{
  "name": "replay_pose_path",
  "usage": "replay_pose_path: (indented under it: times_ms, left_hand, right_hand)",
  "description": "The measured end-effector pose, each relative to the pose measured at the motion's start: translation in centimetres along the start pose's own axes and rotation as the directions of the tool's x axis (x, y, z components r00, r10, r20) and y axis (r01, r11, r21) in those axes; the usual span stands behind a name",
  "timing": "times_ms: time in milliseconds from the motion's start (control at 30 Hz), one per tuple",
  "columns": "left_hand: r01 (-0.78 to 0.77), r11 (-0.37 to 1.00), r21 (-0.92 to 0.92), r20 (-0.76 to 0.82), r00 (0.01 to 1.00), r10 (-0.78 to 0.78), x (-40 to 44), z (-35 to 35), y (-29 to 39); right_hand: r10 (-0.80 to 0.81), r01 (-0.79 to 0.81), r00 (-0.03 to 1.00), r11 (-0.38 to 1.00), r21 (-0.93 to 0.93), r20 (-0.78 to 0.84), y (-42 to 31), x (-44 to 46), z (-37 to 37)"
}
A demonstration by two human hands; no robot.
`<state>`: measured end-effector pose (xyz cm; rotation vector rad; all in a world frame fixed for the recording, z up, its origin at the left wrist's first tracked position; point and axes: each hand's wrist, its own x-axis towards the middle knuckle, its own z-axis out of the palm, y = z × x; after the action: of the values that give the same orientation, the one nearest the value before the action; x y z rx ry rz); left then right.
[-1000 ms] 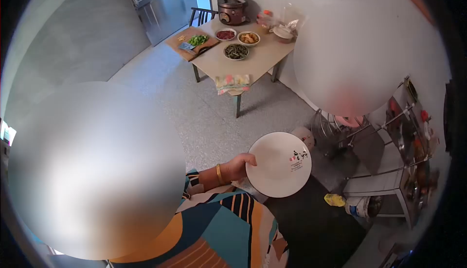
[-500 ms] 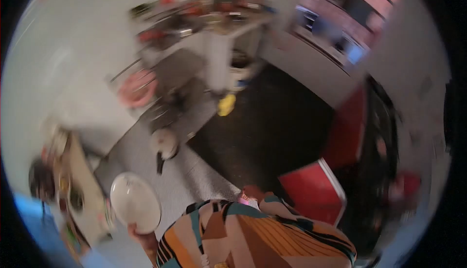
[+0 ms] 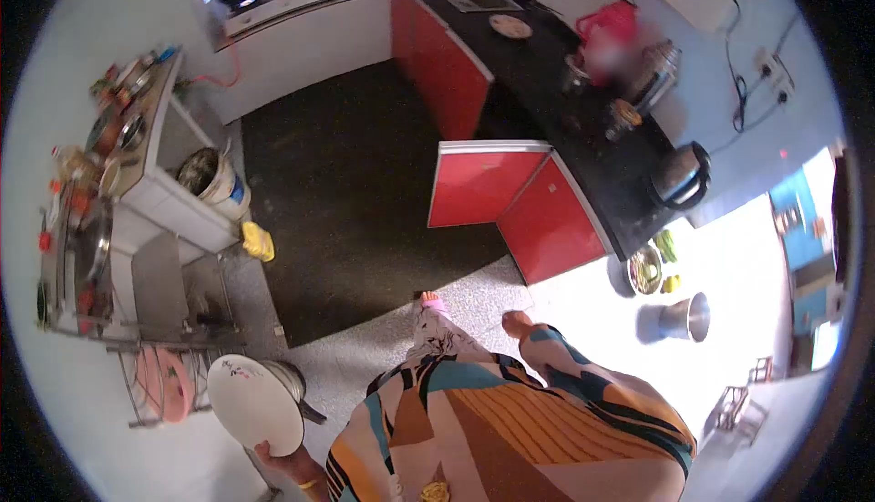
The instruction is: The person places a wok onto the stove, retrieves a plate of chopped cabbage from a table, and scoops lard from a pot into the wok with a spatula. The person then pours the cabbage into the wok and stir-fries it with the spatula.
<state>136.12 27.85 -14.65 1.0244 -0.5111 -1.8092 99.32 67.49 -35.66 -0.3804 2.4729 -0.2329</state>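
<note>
In the lower left, my left hand (image 3: 284, 464) grips the near rim of a white oval plate (image 3: 253, 406). The plate is tilted toward me and has a small floral print near its far edge. A yellow bangle circles my left wrist. Partly hidden behind the plate is a round pot with a black handle (image 3: 313, 414). My right hand does not show in the view.
A dark mat (image 3: 355, 183) covers the floor ahead. One red cabinet door (image 3: 492, 183) stands open below the black counter (image 3: 538, 55), which holds a kettle (image 3: 682, 176). A steel pot (image 3: 685, 318) and vegetable bowl (image 3: 643, 269) sit on the floor at right.
My view has swung to the right, bringing the counter, sink and floor pots into sight. The plate stays in my left hand at the lower left.
</note>
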Motion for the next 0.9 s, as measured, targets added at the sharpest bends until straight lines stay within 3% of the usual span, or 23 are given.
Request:
replay_pose_path:
  times_ms: [33,100,133,167,200,333,367,500,633,700,767,833,900]
  left_hand:
    - [0.010,1.000,0.013,0.076,0.997,-0.011,1.2,2.0,-0.4]
    - [0.015,1.000,0.024,0.217,0.976,-0.020,2.9,7.9,-1.4]
    - [0.085,0.996,0.004,0.260,0.962,-0.083,4.0,9.6,-2.0]
    - [0.010,0.993,0.121,0.230,0.972,-0.038,4.5,12.0,-2.9]
    - [0.018,0.994,0.110,0.238,0.970,-0.044,5.4,13.6,-3.2]
    - [0.182,0.983,-0.035,0.358,0.920,-0.158,8.9,20.4,-5.2]
    - [0.187,0.981,-0.043,0.371,0.915,-0.158,11.8,19.3,-6.8]
    - [0.330,0.940,-0.081,0.420,0.867,-0.268,12.9,27.9,-4.7]
    - [0.256,0.962,-0.099,0.368,0.907,-0.204,16.6,32.6,-4.3]
    - [0.222,0.967,-0.126,0.305,0.936,-0.176,17.7,33.6,-4.7]
    - [0.184,0.972,-0.144,0.301,0.944,-0.134,19.2,34.9,-5.1]
    - [0.149,0.973,-0.179,0.283,0.954,-0.094,21.5,35.4,-5.5]
    - [0.108,0.977,-0.182,0.217,0.974,-0.067,23.6,36.9,-5.4]
  right_hand:
    - [-0.001,-0.003,1.000,0.988,-0.153,-0.022,1.6,-1.3,2.0]
    - [0.118,-0.090,0.986,0.971,-0.223,0.117,3.0,-4.7,3.1]
    - [0.136,-0.116,0.978,0.985,-0.127,0.159,9.1,-4.0,9.1]
    - [-0.043,0.093,0.982,0.957,-0.275,0.183,6.1,-7.6,5.8]
    - [-0.034,0.085,0.975,0.970,-0.228,0.222,6.0,-8.0,4.6]
    - [-0.066,0.098,0.957,0.990,-0.100,0.283,6.7,1.8,2.7]
    - [-0.089,0.121,0.950,0.988,-0.090,0.299,5.7,5.1,1.4]
    - [-0.259,0.278,0.920,0.960,-0.024,0.293,0.2,18.3,-4.2]
    - [-0.633,0.611,0.760,0.773,0.173,0.146,-7.3,33.8,-6.9]
    - [-0.678,0.686,0.727,0.725,0.065,-0.111,-18.7,34.8,-13.2]
    - [-0.710,0.759,0.629,0.649,0.053,-0.317,-28.2,35.3,-18.9]
    - [-0.659,0.748,0.663,0.582,0.318,-0.354,-35.8,36.9,-23.1]
    - [-0.722,0.774,0.630,0.556,0.302,-0.285,-41.6,37.4,-27.5]
